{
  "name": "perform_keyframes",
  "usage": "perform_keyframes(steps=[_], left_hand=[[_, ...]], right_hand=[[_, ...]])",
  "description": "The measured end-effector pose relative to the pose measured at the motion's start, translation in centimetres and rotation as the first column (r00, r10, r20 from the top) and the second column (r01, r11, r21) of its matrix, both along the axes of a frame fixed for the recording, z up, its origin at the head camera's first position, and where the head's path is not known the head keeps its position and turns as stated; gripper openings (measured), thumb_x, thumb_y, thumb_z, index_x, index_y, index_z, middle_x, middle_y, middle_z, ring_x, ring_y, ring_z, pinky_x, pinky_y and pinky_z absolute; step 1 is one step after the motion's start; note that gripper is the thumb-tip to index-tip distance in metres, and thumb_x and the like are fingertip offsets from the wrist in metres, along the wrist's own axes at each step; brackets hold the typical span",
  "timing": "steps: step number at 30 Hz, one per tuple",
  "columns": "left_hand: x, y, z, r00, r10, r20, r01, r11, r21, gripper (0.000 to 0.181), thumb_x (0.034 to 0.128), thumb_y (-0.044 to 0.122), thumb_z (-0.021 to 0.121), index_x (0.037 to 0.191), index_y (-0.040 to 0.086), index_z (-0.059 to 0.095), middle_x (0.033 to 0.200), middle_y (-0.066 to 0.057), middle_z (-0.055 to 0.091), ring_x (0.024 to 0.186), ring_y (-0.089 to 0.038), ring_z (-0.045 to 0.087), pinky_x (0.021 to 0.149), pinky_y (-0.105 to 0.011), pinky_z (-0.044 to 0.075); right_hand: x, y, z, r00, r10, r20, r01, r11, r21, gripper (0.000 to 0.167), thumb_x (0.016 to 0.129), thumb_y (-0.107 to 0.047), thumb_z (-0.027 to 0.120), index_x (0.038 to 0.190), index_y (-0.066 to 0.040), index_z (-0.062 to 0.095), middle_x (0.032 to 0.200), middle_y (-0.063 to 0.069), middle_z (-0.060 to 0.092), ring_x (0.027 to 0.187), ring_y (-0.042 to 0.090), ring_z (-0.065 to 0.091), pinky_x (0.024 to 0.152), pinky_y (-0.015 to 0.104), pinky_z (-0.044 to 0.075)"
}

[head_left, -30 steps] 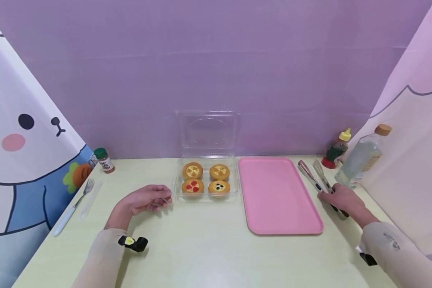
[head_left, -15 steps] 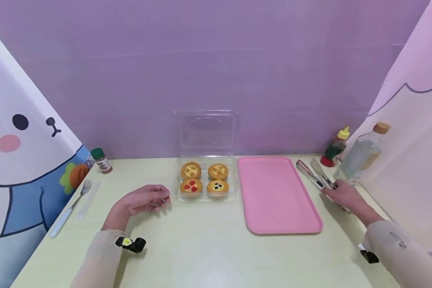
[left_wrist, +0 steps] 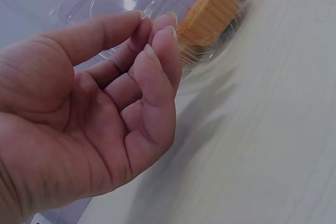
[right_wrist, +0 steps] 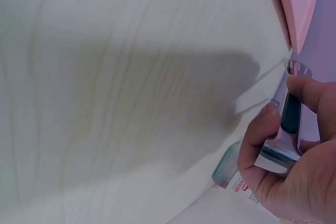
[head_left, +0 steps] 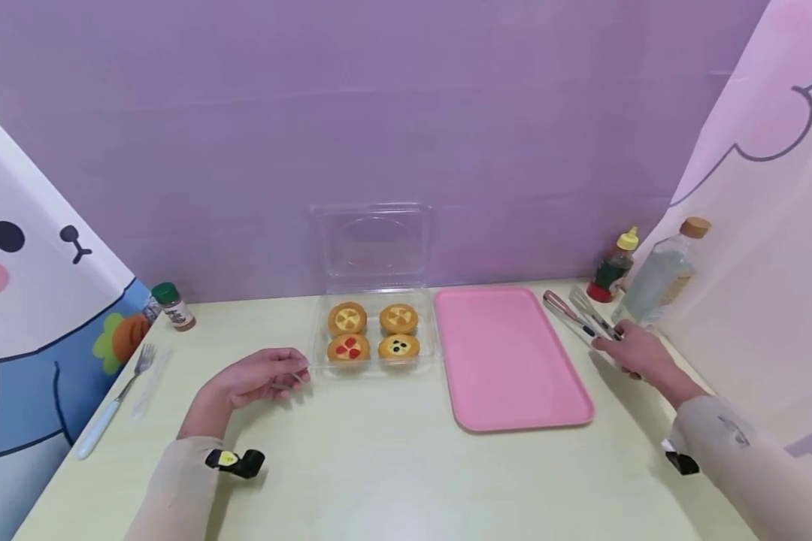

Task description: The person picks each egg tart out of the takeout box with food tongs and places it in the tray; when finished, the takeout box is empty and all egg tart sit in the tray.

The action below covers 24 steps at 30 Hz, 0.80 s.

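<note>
My left hand [head_left: 260, 376] pinches the front left corner of a clear plastic clamshell container [head_left: 435, 338] between thumb and index finger, the other fingers loosely bent. Several small tarts [head_left: 347, 318] sit in its base, and its lid [head_left: 377, 259] stands raised at the back. To the right, my right hand [head_left: 639, 353] grips a pair of metal tongs [head_left: 568, 309] with dark handle grips. Their two arms are spread apart and point away from me. In the right wrist view, fingers and thumb wrap round the tongs [right_wrist: 291, 114], hiding part of the handle.
Between container and tongs lies a pink tray [head_left: 514, 361]. Behind the right hand stand a yellow-capped sauce bottle [head_left: 611, 270] and a clear bottle [head_left: 659, 278]. A fork [head_left: 118, 402], a clear plastic strip [head_left: 152, 385] and a green-capped spice jar [head_left: 174, 306] are at left.
My right hand has closed further round the tongs and lifted them slightly off the table. The left hand keeps its pinch on the container. The head view has turned a little to the right.
</note>
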<state>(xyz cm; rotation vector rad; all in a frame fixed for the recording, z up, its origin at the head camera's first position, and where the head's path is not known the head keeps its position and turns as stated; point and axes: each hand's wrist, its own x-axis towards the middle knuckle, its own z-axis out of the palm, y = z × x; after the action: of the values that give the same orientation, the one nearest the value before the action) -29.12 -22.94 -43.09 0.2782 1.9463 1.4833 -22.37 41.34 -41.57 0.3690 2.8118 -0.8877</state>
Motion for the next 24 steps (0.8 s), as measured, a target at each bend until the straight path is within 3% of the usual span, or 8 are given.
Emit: perform_keyframes(steps=[8, 15, 20, 22, 24], left_hand=[[-0.1, -0.1, 0.2, 1.0, -0.019, -0.001, 0.019, 1.0, 0.016, 0.038, 0.1029, 0.031, 0.057, 0.119, -0.003, 0.054, 0.103, -0.001, 0.066, 0.086, -0.013, 0.063, 0.07, -0.026, 0.053], [-0.1, -0.4, 0.1, 1.0, -0.012, 0.004, 0.011, 0.999, 0.031, 0.031, 0.1032, 0.029, 0.057, 0.116, 0.0, 0.056, 0.101, 0.0, 0.067, 0.085, -0.012, 0.063, 0.069, -0.024, 0.053], [-0.1, -0.3, 0.0, 1.0, -0.011, -0.004, 0.011, 1.0, 0.027, 0.03, 0.1027, 0.03, 0.057, 0.115, 0.002, 0.057, 0.101, 0.0, 0.067, 0.086, -0.012, 0.063, 0.069, -0.024, 0.052], [-0.1, -0.2, 0.0, 1.0, -0.008, -0.006, 0.008, 1.0, 0.022, 0.03, 0.1023, 0.031, 0.058, 0.114, 0.003, 0.057, 0.101, 0.0, 0.067, 0.086, -0.013, 0.062, 0.069, -0.025, 0.052], [-0.1, -0.2, 0.0, 1.0, -0.005, -0.009, 0.005, 1.0, 0.02, 0.028, 0.1025, 0.03, 0.058, 0.113, 0.004, 0.057, 0.101, 0.0, 0.067, 0.086, -0.013, 0.063, 0.069, -0.025, 0.051]], right_hand=[[-0.4, -0.7, 1.1, 0.993, 0.004, -0.117, 0.001, 0.999, 0.044, 0.063, 0.096, -0.041, 0.061, 0.132, 0.007, 0.04, 0.078, 0.011, 0.058, 0.062, 0.021, 0.056, 0.052, 0.035, 0.049], [-1.0, -1.4, 1.8, 0.989, 0.035, -0.145, -0.023, 0.996, 0.084, 0.075, 0.096, -0.046, 0.061, 0.148, 0.003, 0.035, 0.098, 0.024, 0.062, 0.067, 0.021, 0.061, 0.053, 0.034, 0.05], [-1.3, -1.6, 1.9, 0.986, 0.062, -0.154, -0.045, 0.992, 0.116, 0.077, 0.097, -0.043, 0.061, 0.15, 0.005, 0.034, 0.088, 0.02, 0.061, 0.063, 0.02, 0.059, 0.052, 0.034, 0.048], [-1.3, -1.8, 2.0, 0.983, 0.074, -0.17, -0.05, 0.989, 0.142, 0.075, 0.097, -0.042, 0.061, 0.149, 0.006, 0.035, 0.09, 0.024, 0.064, 0.068, 0.027, 0.062, 0.055, 0.037, 0.048], [-1.3, -1.9, 2.2, 0.977, 0.09, -0.191, -0.056, 0.983, 0.178, 0.073, 0.098, -0.041, 0.059, 0.149, 0.006, 0.036, 0.107, 0.034, 0.064, 0.083, 0.04, 0.065, 0.063, 0.044, 0.05]])
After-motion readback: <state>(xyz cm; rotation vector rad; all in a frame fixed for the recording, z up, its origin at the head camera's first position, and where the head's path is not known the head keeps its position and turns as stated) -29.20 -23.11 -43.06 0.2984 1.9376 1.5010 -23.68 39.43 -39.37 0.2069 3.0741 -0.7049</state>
